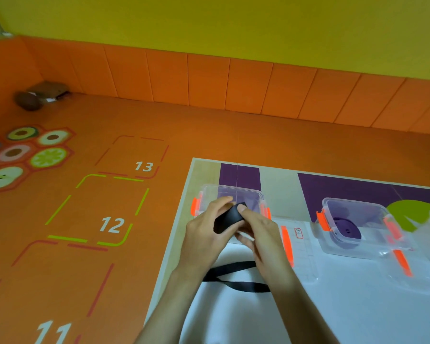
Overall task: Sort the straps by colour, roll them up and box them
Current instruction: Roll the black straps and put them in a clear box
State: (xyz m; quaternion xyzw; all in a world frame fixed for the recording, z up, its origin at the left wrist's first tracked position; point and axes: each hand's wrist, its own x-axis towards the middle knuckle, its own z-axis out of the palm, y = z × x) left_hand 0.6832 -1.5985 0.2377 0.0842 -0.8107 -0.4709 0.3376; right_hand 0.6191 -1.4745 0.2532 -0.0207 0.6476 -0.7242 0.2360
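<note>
Left hand [206, 229] and right hand [261, 234] meet above the table [204, 170], forearms converging; fingers of both curled, clamped on the part-rolled black strap [227, 219]; its loose tail lies on the white sheet [333, 319]; roll held in front of the near clear box [233, 188]; purple strap [345, 228] coiled in the second clear box [358, 203].

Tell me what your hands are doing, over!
Left hand and right hand both gripping black strap roll. Loose tail lies on table. Clear box just behind hands. Purple roll in other box.
</note>
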